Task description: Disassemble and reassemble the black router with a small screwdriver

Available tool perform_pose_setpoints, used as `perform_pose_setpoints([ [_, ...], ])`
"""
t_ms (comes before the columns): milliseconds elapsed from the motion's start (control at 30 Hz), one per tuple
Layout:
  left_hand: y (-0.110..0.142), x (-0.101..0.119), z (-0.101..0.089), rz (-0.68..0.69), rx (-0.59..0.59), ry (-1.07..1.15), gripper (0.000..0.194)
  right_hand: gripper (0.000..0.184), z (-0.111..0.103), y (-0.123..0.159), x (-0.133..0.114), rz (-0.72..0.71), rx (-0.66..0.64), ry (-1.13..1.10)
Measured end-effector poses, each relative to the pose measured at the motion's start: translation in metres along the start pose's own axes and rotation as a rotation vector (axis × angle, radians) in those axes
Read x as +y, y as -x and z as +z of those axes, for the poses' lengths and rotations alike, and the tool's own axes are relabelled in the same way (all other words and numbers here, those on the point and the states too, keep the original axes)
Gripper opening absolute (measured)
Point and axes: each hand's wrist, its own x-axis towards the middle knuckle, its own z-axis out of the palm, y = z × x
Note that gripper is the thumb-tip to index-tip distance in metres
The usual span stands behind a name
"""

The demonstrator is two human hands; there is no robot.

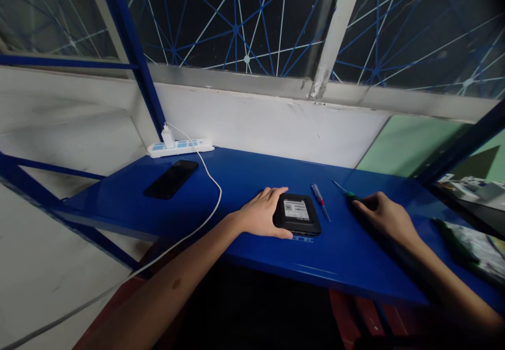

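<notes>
A small black device with a white label on top lies on the blue table. My left hand grips its left side, thumb at the front edge and fingers along the back. My right hand rests to the right, its fingers closing on the green handle of a screwdriver whose thin shaft points away to the upper left. A second small screwdriver with a blue and red handle lies between the device and my right hand.
A black phone lies flat at the left of the table. Behind it a white power strip holds a charger, with a white cable running off the front edge. Clutter sits at the far right.
</notes>
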Motion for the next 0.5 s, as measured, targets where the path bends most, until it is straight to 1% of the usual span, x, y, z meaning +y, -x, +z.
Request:
perform_pose_setpoints([
  [67, 0.000, 0.000, 0.000, 0.007, 0.002, 0.005, 0.125, 0.048, 0.003, -0.002, 0.002, -0.033, 0.000, 0.059],
  [100, -0.001, 0.000, 0.001, 0.009, 0.003, 0.008, 0.126, 0.050, 0.003, -0.003, 0.002, -0.058, 0.029, 0.091],
  [167, -0.001, -0.001, 0.001, 0.011, 0.003, 0.011, 0.128, 0.054, -0.001, -0.005, -0.002, -0.111, 0.136, 0.140],
  [200, -0.001, -0.001, 0.001, 0.011, 0.003, 0.012, 0.129, 0.057, -0.003, -0.006, -0.007, -0.145, 0.183, 0.147],
  [233, -0.001, -0.001, 0.000, 0.013, 0.003, 0.012, 0.129, 0.055, -0.006, -0.007, -0.015, -0.184, 0.202, 0.120],
  [300, -0.001, 0.000, -0.001, 0.015, -0.001, 0.014, 0.128, 0.047, -0.012, -0.009, -0.035, -0.266, 0.190, 0.013],
  [333, 0.000, 0.001, -0.002, 0.014, -0.004, 0.016, 0.127, 0.044, -0.014, -0.009, -0.047, -0.329, 0.124, -0.058],
  [367, 0.000, 0.002, -0.002, 0.014, -0.004, 0.019, 0.124, 0.041, -0.015, -0.009, -0.061, -0.392, 0.028, -0.128],
  [433, 0.001, 0.003, -0.003, 0.019, 0.010, 0.022, 0.119, 0.036, -0.015, -0.008, -0.087, -0.491, -0.160, -0.191],
  [467, 0.001, 0.004, -0.003, 0.022, 0.022, 0.021, 0.117, 0.035, -0.013, -0.008, -0.098, -0.510, -0.208, -0.194],
  [500, 0.001, 0.004, -0.003, 0.025, 0.033, 0.017, 0.115, 0.033, -0.011, -0.007, -0.109, -0.523, -0.225, -0.186],
])
